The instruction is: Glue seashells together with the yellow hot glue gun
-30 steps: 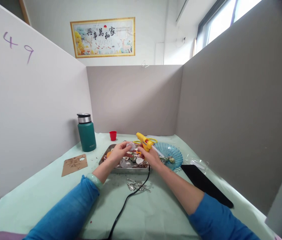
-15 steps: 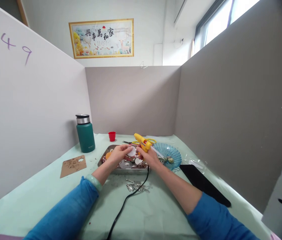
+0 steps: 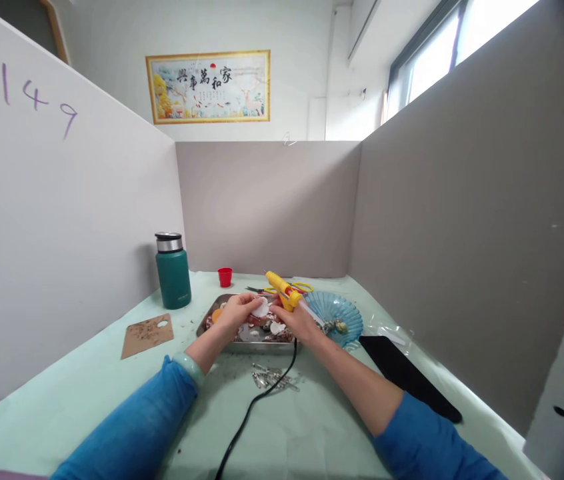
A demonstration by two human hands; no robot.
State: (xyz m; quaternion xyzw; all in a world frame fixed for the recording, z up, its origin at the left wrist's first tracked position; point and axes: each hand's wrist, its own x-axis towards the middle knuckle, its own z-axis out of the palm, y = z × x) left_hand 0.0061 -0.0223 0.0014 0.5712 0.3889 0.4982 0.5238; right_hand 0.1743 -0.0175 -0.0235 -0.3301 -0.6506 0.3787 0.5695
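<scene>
My left hand (image 3: pixel 235 315) is closed, its thumb and fingers pinching a flat white round piece (image 3: pixel 261 308) above the metal tray (image 3: pixel 262 347). A yellow hot glue gun (image 3: pixel 285 289) is gripped in my right hand (image 3: pixel 300 323), its nozzle pointing up and away to the left. The right fingertips come close to the white piece; whether they touch it I cannot tell. A clear glue stick sticks out of the gun's back end. Below, the tray holds shell-like pieces in white, brown and orange, partly hidden by my hands.
Silver metal clips (image 3: pixel 268 379) lie before the tray, beside the gun's black cord (image 3: pixel 248 408). A blue scalloped plate (image 3: pixel 348 308), yellow-handled scissors (image 3: pixel 304 287) and a black flat strip (image 3: pixel 407 377) are around it. Leftward stand a green bottle (image 3: pixel 173 280), red cup (image 3: pixel 225 277) and brown card (image 3: pixel 146 335).
The view has tilted up a little. The white piece has shifted slightly left and turned between my fingers, and both hands keep their hold.
</scene>
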